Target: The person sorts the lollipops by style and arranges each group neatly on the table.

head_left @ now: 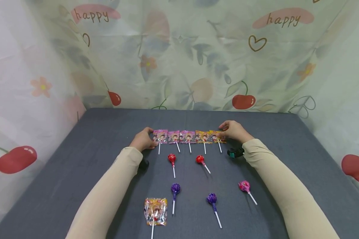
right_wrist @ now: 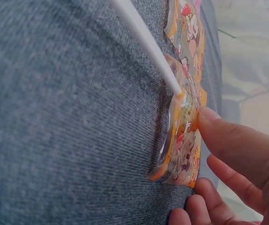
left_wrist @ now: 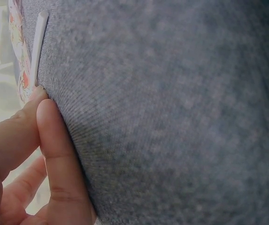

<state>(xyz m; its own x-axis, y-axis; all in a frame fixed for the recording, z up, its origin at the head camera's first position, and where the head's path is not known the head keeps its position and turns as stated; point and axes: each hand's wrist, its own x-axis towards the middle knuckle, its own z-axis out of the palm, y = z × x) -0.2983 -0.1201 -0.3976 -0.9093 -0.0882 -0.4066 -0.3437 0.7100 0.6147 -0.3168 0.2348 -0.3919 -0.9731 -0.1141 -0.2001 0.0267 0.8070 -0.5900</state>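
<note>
Five flat pink or yellow plastic lollipop packets (head_left: 187, 136) lie rowed between left hand (head_left: 143, 139) and right hand (head_left: 235, 130), loose fingers touching the ends, not gripping; likely light, slippery, best pinched by white sticks (head_left: 189, 148).

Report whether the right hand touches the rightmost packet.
Touching: the right wrist view shows the right hand, its thumb tip against the edge of the rightmost packet.

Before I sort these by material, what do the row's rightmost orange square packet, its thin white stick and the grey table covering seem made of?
Orange printed square packet: probably thin plastic film, glossy, with clear, shiny edges. Thin white stick: smooth, evenly white, probably plastic, possibly paper. Grey table covering: matte fabric, finely ribbed.
</note>
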